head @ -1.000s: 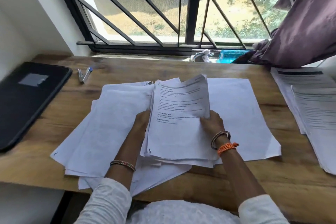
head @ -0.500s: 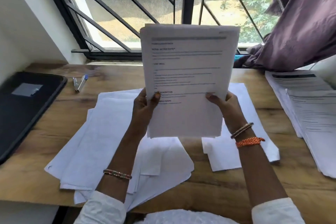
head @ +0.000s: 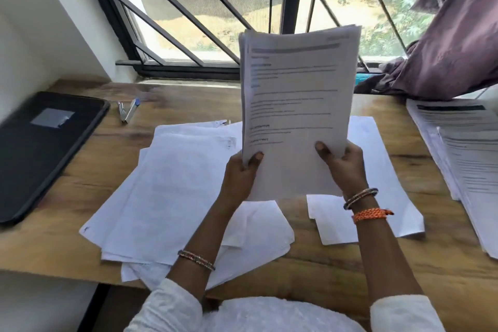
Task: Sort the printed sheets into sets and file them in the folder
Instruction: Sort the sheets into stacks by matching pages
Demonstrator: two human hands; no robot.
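I hold a stack of printed sheets [head: 296, 105] upright above the wooden desk [head: 336, 264], printed side towards me. My left hand [head: 239, 175] grips its lower left edge, thumb on the front. My right hand [head: 342, 167] grips the lower right part, thumb on the front too. Below lie loose white sheets [head: 172, 197] spread to the left, face down, and more white sheets [head: 377, 170] under my right wrist. A black folder [head: 40, 148] lies shut at the far left of the desk.
Two piles of printed sheets [head: 463, 159] lie along the desk's right edge. A pen [head: 129, 110] rests near the folder by the window. A purple curtain [head: 452, 43] hangs at the upper right over the barred window [head: 215, 13].
The stack was lifted off the pile on the desk and stood upright in both hands. Since half a second ago it has tilted slightly and shifted a little right.
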